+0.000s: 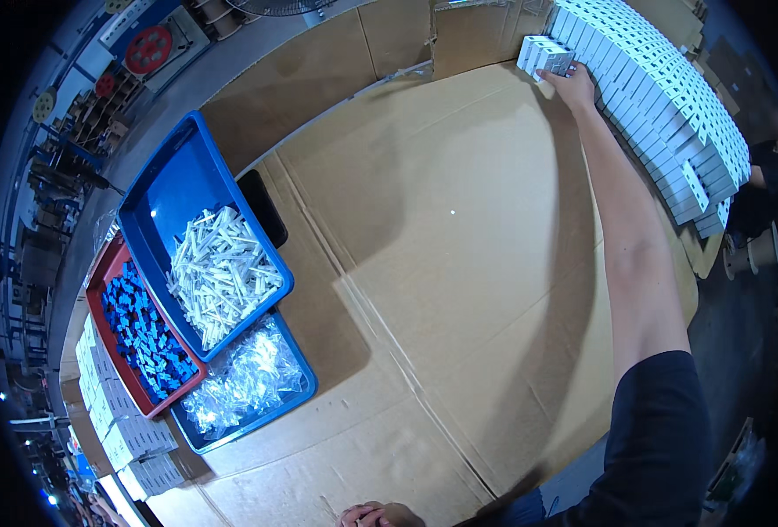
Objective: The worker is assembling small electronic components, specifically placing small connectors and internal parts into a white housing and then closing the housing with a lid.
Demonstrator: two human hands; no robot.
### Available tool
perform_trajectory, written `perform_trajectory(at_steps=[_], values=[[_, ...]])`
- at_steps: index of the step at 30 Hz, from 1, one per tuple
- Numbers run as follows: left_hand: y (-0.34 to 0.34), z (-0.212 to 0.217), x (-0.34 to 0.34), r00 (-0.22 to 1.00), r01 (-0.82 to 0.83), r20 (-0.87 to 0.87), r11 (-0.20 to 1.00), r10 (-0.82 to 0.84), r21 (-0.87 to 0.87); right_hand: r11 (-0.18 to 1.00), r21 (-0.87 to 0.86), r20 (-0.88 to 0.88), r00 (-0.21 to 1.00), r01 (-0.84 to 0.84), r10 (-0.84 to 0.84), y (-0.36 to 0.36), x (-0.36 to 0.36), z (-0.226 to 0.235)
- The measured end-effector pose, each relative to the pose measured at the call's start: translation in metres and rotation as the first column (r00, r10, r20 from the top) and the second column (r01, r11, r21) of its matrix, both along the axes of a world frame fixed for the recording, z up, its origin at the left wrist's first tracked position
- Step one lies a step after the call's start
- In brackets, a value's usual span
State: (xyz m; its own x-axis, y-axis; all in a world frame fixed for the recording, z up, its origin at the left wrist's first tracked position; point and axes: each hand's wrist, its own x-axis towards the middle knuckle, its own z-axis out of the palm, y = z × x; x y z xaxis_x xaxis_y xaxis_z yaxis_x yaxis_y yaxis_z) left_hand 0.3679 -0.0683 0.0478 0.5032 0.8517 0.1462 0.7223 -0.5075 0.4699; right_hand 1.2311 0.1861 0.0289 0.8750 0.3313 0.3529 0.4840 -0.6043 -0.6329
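Observation:
My right hand (572,86) reaches to the far right of the cardboard-covered table. Its fingers are closed on a short row of small white boxes (543,56), held side by side. That row stands at the far end of a long block of tightly packed small white boxes (644,79) along the right side. At the near edge, my left hand (374,515) rests with its fingers curled. Most of it is cut off by the picture's lower border, and whatever it may hold is hidden.
On the left, a blue tray (147,189) of white plastic sticks overlaps a red tray (134,395) of blue pieces and another blue tray (306,386) of clear bags. Beside them are a black phone (263,207) and stacked white cartons (139,439). Cardboard walls (319,75) edge the far side.

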Motion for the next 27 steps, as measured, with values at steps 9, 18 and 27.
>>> perform_trajectory(at_steps=[9, 18, 27], values=[[-0.001, 0.002, 0.001, 0.999, -0.028, 0.026, 0.999, 0.028, -0.019, 0.998, -0.069, -0.002, 1.000, -0.007, 0.007, -0.003, -0.007, 0.011], [0.002, 0.002, 0.002, 0.998, -0.005, 0.065, 1.000, 0.006, -0.012, 0.997, -0.076, 0.016, 1.000, 0.007, -0.006, -0.009, -0.003, 0.008], [0.002, 0.005, 0.003, 0.998, -0.013, 0.063, 1.000, 0.014, -0.011, 0.996, -0.090, -0.004, 1.000, -0.006, 0.006, -0.024, -0.025, 0.008]])
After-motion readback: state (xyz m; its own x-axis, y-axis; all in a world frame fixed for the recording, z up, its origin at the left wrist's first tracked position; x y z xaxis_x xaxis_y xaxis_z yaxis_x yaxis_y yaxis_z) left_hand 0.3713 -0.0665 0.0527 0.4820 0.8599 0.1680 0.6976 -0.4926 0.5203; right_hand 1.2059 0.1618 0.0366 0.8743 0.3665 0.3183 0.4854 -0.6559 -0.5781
